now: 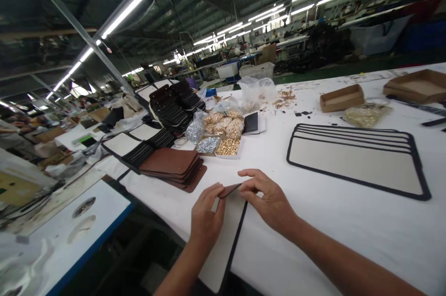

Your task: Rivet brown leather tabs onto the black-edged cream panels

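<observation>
In front of me, a pale grey panel with a black edge [221, 240] lies lengthwise, its near end reaching the table's edge. At its far end a small brown leather-like piece [229, 190] is tilted up; whether it is part of the panel I cannot tell. My left hand [208, 214] pinches the brown piece at its left side, thumb below and fingers on top. My right hand [264, 197] holds its right corner between thumb and fingertips, with the index finger stretched out above. Part of the piece is hidden behind the fingers.
Brown panels [170, 162] are stacked at the left. Behind them stand black stacks [170, 105]. Boxes of gold rivet-like pieces [228, 147] and silver ones [208, 144] sit mid-table. Black-edged grey panels [355, 166] overlap at the right, near a cardboard tray [341, 98].
</observation>
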Demonstrator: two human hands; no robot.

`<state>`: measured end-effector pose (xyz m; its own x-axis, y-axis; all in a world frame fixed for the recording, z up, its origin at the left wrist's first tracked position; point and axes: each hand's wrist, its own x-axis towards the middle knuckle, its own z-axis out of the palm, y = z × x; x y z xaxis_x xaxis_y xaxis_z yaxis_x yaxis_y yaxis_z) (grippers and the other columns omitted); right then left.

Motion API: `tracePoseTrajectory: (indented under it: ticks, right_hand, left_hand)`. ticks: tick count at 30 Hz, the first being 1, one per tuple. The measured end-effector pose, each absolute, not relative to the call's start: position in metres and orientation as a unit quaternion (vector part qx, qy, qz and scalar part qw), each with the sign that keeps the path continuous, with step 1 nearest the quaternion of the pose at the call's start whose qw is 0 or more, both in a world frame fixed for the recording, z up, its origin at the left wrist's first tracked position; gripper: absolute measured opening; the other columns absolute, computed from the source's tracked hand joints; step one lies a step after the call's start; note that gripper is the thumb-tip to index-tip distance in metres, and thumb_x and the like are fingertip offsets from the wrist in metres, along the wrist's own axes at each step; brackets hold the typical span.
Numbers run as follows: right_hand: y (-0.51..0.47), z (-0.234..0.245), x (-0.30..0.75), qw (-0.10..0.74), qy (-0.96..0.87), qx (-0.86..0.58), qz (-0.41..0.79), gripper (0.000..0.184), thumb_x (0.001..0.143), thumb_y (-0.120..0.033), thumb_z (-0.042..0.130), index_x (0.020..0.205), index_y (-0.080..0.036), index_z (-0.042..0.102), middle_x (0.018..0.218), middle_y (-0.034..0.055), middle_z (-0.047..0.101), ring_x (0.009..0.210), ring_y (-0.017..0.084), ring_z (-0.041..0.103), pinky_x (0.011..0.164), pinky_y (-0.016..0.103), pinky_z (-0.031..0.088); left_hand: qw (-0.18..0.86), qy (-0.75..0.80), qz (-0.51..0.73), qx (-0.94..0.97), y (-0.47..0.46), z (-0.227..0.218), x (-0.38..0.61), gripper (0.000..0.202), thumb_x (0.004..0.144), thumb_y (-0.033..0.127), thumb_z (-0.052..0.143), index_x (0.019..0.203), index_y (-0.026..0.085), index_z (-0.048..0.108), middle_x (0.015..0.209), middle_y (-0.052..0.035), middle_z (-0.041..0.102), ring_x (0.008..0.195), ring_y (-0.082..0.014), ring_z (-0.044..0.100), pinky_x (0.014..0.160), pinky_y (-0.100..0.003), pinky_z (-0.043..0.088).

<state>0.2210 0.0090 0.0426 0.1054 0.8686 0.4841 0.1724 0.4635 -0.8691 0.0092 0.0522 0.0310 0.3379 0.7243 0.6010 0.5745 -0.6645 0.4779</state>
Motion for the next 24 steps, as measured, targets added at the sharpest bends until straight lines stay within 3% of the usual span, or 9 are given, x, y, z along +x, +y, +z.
tracePoseTrajectory:
  ticks: [3,9,19,24]
  right_hand:
    - [0.005,0.029,0.212,0.584,-0.656,-0.416,0.237,0.009,0.094,-0.018,0.066,0.091,-0.024,0.072,0.119,0.0064,0.071,0.112,0.020,0.068,0.098,0.033,0.055]
    - [-0.002,0.009,0.205,0.537,-0.709,-0.426,0.167,0.010,0.094,-0.015,0.066,0.095,-0.023,0.071,0.115,0.0070,0.075,0.107,0.018,0.073,0.095,0.029,0.059]
    - [-0.003,0.005,0.196,0.473,-0.728,-0.464,0.175,0.014,0.096,-0.016,0.063,0.099,-0.025,0.073,0.114,0.0077,0.077,0.102,0.019,0.076,0.089,0.027,0.064]
    - [-0.001,0.006,0.197,0.465,-0.729,-0.470,0.177,0.013,0.097,-0.018,0.063,0.098,-0.026,0.073,0.113,0.0069,0.077,0.102,0.018,0.076,0.089,0.026,0.064]
  left_hand:
    - [0.082,0.357,0.439,0.820,0.052,0.019,0.005,0.030,0.092,0.011,0.063,0.119,0.024,0.068,0.127,-0.0092,0.071,0.123,-0.0243,0.065,0.106,-0.044,0.054]
    - [0.141,0.330,0.464,0.810,0.062,0.005,-0.004,0.035,0.087,0.004,0.067,0.116,0.021,0.060,0.124,-0.0104,0.071,0.123,-0.0239,0.066,0.106,-0.043,0.056]
    - [0.190,0.286,0.435,0.833,0.075,-0.009,-0.023,0.042,0.085,-0.003,0.065,0.119,0.021,0.064,0.121,-0.0101,0.071,0.127,-0.0256,0.065,0.107,-0.043,0.058]
    - [0.193,0.290,0.425,0.835,0.077,-0.011,-0.023,0.033,0.085,-0.001,0.065,0.108,0.022,0.068,0.121,-0.0103,0.070,0.127,-0.0280,0.065,0.106,-0.047,0.059]
